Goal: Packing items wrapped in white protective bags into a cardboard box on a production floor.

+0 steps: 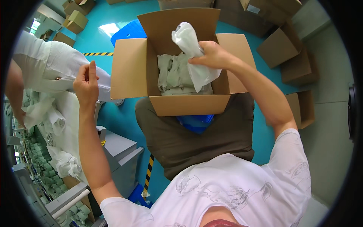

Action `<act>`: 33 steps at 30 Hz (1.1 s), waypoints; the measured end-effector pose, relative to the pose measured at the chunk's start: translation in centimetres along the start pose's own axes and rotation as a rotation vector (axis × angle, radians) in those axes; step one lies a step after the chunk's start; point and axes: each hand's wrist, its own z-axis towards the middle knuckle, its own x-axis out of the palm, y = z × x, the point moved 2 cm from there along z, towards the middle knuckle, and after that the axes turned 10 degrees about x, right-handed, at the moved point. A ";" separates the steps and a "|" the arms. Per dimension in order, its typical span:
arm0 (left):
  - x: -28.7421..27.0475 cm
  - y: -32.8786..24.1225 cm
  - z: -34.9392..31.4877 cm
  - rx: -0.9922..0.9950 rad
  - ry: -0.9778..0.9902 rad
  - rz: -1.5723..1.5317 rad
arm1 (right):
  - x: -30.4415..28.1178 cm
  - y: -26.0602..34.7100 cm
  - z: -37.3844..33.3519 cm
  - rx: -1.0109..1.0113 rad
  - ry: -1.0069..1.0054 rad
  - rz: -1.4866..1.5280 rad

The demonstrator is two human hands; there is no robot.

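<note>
An open cardboard box (189, 105) stands in front of my knees with its flaps spread. Several white wrapped packets (174, 73) lie packed inside it. Over the box, my right hand (212, 55) pinches a white translucent plastic bag (203, 77) that hangs at a slant; whether anything is in the bag is hard to see. My left hand (87, 84) is raised left of the box, beyond its left flap. Its fingers are curled in with one digit pointing up, and nothing shows in them.
At left, a co-worker in white clothes (56, 66) stands by a worktable (70, 109) with crumpled white bags (65, 162). Several pale green pieces (49, 174) are heaped beside it. A grey cabinet (119, 147) stands near my left arm. Cardboard boxes (281, 47) sit at right; blue plastic (130, 33) lies behind my box.
</note>
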 end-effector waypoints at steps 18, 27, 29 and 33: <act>-1.4 5.1 -1.5 -0.215 -0.039 -0.247 | 9.3 -6.8 8.9 -1.077 0.348 -1.386; -1.0 5.4 -1.4 -0.258 -0.036 -0.278 | 10.3 -10.4 10.8 -1.101 0.293 -1.660; -1.2 5.6 -1.6 -0.278 -0.040 -0.277 | 11.2 -10.4 11.1 -0.978 0.277 -1.687; -1.0 5.1 -0.9 -0.254 -0.027 -0.296 | 12.3 -13.1 13.5 -0.347 0.296 -1.265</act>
